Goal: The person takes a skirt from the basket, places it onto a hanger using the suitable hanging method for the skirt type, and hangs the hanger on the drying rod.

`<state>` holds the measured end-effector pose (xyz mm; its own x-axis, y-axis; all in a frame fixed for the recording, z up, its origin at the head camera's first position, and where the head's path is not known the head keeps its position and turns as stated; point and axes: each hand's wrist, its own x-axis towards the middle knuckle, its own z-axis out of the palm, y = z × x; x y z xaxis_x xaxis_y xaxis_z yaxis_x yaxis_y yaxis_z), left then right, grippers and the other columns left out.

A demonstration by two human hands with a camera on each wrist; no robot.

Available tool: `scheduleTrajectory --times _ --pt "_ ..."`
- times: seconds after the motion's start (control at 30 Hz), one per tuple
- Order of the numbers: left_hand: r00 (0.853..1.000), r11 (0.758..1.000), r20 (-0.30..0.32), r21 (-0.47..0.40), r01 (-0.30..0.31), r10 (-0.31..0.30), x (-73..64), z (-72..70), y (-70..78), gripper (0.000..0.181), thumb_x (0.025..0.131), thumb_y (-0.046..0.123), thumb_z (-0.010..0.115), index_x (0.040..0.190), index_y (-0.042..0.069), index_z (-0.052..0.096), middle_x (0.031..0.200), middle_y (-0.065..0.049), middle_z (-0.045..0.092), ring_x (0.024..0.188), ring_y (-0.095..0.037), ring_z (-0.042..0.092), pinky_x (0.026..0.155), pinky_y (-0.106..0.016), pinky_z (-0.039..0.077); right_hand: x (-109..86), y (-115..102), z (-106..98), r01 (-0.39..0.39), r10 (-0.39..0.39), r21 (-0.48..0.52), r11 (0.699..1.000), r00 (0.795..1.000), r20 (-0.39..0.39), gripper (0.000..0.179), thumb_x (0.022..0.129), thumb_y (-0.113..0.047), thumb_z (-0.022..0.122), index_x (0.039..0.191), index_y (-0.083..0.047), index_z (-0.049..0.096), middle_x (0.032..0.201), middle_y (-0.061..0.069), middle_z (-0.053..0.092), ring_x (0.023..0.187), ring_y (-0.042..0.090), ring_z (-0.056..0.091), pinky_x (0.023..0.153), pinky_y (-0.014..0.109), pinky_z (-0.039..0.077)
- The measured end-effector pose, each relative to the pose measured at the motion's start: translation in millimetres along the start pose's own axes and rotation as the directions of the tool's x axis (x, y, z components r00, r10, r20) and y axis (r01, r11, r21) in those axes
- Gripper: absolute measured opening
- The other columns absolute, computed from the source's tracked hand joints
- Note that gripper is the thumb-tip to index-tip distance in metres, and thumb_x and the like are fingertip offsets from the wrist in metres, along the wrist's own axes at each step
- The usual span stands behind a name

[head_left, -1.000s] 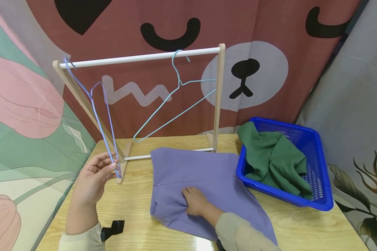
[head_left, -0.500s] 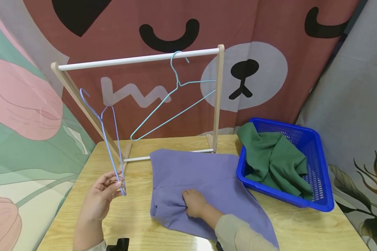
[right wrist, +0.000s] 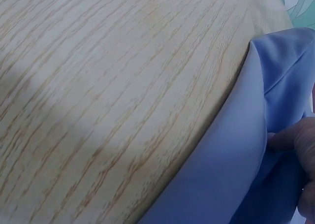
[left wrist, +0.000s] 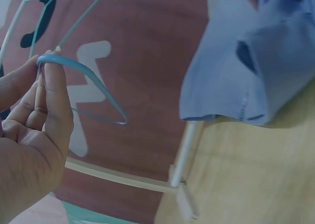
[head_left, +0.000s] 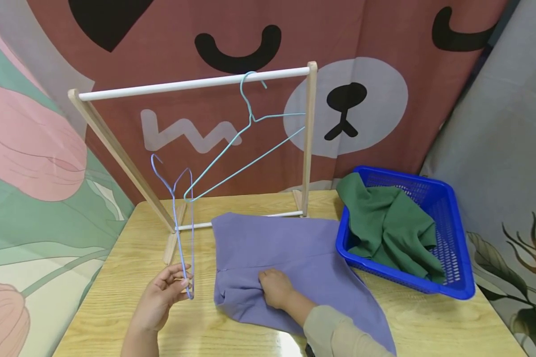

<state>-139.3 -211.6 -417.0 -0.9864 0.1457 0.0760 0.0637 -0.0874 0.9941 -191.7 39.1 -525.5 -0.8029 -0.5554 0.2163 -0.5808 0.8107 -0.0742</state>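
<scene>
My left hand (head_left: pixel 158 300) pinches one end of a thin lilac clothes hanger (head_left: pixel 176 223) between thumb and fingers, its hook pointing up and away. In the left wrist view the hanger's rounded corner (left wrist: pixel 74 64) lies between the thumb and fingertips. A purple garment (head_left: pixel 286 238) is spread on the table, its kind unclear. On its near left part my right hand (head_left: pixel 277 290) grips a bunched bit of cloth. The right wrist view shows a finger or thumb tucked into a fold of the garment (right wrist: pixel 226 135); the other fingers are mostly hidden.
A clothes rack (head_left: pixel 196 85) with a white bar and wooden posts stands behind the garment. From its bar hangs a turquoise hanger (head_left: pixel 225 157). At the right, a blue basket (head_left: pixel 461 248) holds green cloth (head_left: pixel 390 228) and touches the purple garment's edge.
The lilac hanger's hook came off the rack's bar. My left hand carried the hanger down, nearer and to the right, towards the garment. My right hand stayed in place.
</scene>
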Motion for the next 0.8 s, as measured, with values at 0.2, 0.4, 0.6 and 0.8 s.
scheduleTrajectory --times 0.2,0.4,0.6,0.8 --pt "0.994 0.993 -0.064 0.069 0.097 -0.093 -3.0 0.0 -12.9 0.023 0.081 -0.001 0.053 0.104 -0.004 0.051 0.087 -0.005 0.054 0.074 -0.014 0.055 0.062 -0.029 0.049 2.6 -3 -1 0.013 -0.013 -0.033 0.999 1.000 -0.006 0.015 0.062 -0.007 0.064 0.073 -0.009 0.054 0.071 0.002 0.056 0.070 0.017 0.053 0.059 0.026 0.045" --pt "0.983 0.980 -0.086 0.102 0.171 -0.163 -4.1 -0.8 -25.2 0.037 0.080 0.000 0.053 0.112 -0.015 0.040 0.087 -0.008 0.053 0.072 -0.014 0.054 0.061 -0.029 0.049 5.9 -5 2 -0.007 0.006 -0.082 0.997 1.000 -0.001 0.011 0.063 -0.007 0.063 0.071 -0.009 0.056 0.070 0.001 0.055 0.067 0.017 0.053 0.053 0.027 0.046" --pt "0.972 0.969 -0.108 0.110 0.221 -0.209 -4.7 -1.8 -35.3 0.036 0.079 -0.001 0.053 0.111 -0.013 0.042 0.089 -0.012 0.052 0.071 -0.014 0.053 0.060 -0.029 0.049 6.8 -8 6 -0.003 -0.003 -0.164 0.986 0.999 -0.037 0.007 0.063 -0.011 0.063 0.063 -0.012 0.056 0.062 -0.001 0.050 0.061 0.014 0.051 0.047 0.025 0.044" --pt "0.969 0.962 -0.074 0.122 0.243 -0.235 -6.3 -3.4 -42.5 0.036 0.079 -0.002 0.054 0.110 -0.015 0.041 0.086 -0.006 0.054 0.072 -0.014 0.054 0.062 -0.029 0.049 4.9 -11 7 -0.033 0.019 -0.187 0.982 0.997 -0.073 0.007 0.065 -0.010 0.062 0.061 -0.013 0.056 0.060 -0.001 0.050 0.059 0.014 0.051 0.044 0.025 0.042"
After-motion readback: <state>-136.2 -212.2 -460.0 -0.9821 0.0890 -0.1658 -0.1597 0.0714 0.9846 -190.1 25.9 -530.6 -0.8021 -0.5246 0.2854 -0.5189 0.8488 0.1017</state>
